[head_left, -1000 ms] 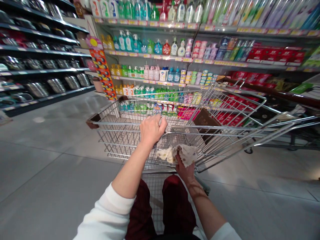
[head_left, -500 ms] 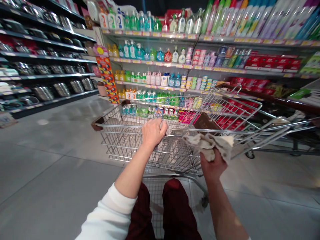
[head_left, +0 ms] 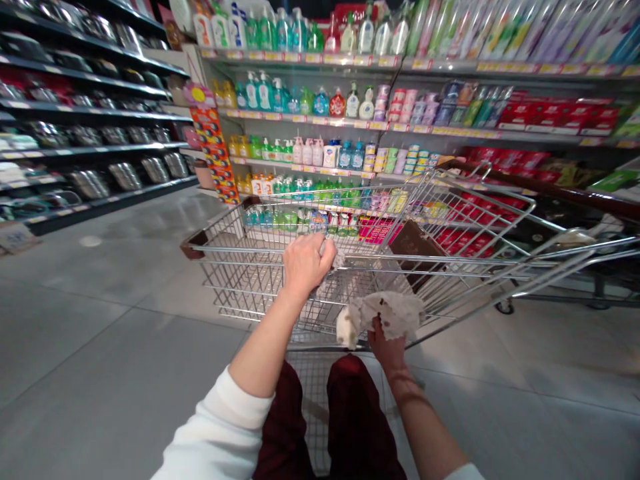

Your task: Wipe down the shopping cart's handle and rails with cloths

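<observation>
A wire shopping cart [head_left: 260, 252] stands sideways before me, with brown corner pieces. My left hand [head_left: 306, 263] is closed over its near top rail, and a bit of greyish cloth [head_left: 339, 259] shows by the fingers. Whether that hand also grips the cloth is hard to make out. Lower and to the right, my right hand [head_left: 389, 347] is closed on a crumpled, stained whitish rag [head_left: 397, 312]. The rag lies against the near wire side of the basket, and part of it hangs left of the fingers.
Behind the cart, shelves [head_left: 310, 120] carry pump bottles, cans and red boxes. Shelves of metal pots [head_left: 90, 183] line the left. A brown panel [head_left: 417, 245] sits in the cart's seat end. Another cart's wheel [head_left: 505, 305] stands at the right on the grey tiled floor [head_left: 125, 360].
My right hand has moved down and left with the rag, from near the top rail to the lower basket side. My left hand stays on the rail.
</observation>
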`<action>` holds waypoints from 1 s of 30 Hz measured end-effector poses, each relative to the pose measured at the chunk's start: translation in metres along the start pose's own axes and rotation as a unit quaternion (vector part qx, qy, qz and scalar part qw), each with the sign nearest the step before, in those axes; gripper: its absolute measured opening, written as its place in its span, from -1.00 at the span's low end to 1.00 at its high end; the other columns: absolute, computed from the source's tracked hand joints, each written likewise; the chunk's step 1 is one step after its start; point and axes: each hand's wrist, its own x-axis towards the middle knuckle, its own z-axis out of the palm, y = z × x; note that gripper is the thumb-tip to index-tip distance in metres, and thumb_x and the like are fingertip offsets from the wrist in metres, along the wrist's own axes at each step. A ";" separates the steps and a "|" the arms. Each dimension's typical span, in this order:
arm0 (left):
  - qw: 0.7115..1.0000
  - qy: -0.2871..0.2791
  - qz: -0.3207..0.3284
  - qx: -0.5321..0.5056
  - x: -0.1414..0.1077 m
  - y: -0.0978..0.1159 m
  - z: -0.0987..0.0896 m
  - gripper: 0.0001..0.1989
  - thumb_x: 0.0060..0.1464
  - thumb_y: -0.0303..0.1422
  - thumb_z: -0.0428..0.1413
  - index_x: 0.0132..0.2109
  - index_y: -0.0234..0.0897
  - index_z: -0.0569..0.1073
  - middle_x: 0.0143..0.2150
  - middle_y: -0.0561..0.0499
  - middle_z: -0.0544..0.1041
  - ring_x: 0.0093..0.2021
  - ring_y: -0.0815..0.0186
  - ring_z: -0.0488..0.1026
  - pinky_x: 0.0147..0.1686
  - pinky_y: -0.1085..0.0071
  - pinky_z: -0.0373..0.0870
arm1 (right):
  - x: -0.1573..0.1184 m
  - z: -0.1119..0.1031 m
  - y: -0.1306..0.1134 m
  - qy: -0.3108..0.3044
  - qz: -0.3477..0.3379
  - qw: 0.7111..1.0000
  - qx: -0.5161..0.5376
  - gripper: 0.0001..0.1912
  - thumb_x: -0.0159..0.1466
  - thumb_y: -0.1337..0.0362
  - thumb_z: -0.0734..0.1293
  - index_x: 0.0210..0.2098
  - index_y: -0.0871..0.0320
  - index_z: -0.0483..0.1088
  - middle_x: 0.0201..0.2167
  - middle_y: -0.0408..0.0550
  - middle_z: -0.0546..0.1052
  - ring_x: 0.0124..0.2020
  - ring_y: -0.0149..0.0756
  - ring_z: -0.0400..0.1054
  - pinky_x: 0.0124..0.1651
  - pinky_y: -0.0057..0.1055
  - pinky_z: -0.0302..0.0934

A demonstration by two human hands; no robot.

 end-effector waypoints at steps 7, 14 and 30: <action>1.000 0.005 -0.002 -0.002 0.001 0.002 0.002 -0.62 0.38 -0.19 -0.13 -0.28 -0.19 0.50 -0.30 -0.08 0.60 -0.20 0.16 0.50 -0.24 0.29 0.18 | -0.023 0.000 -0.002 -0.019 -0.029 0.999 0.019 -0.49 0.22 0.37 0.29 0.14 -0.03 0.54 0.07 0.05 0.60 0.14 0.09 0.40 0.18 0.05 0.22; 1.000 0.009 -0.001 -0.009 0.002 0.001 0.005 -0.60 0.38 -0.18 -0.14 -0.28 -0.19 0.51 -0.30 -0.08 0.59 -0.21 0.15 0.49 -0.25 0.29 0.15 | 0.035 -0.042 0.035 0.019 0.060 0.998 0.026 -0.49 0.27 0.25 0.30 0.21 0.02 0.49 0.08 0.13 0.59 0.18 0.09 0.37 0.29 0.18 0.09; 1.000 0.025 0.003 -0.012 0.000 -0.004 0.003 -0.65 0.37 -0.22 -0.09 -0.29 -0.21 0.50 -0.32 -0.07 0.58 -0.22 0.17 0.48 -0.24 0.29 0.16 | 0.043 -0.022 0.037 0.109 0.065 0.992 0.006 -0.48 0.37 0.11 0.23 0.24 0.20 0.42 0.18 0.22 0.51 0.26 0.01 0.34 0.37 -0.04 0.11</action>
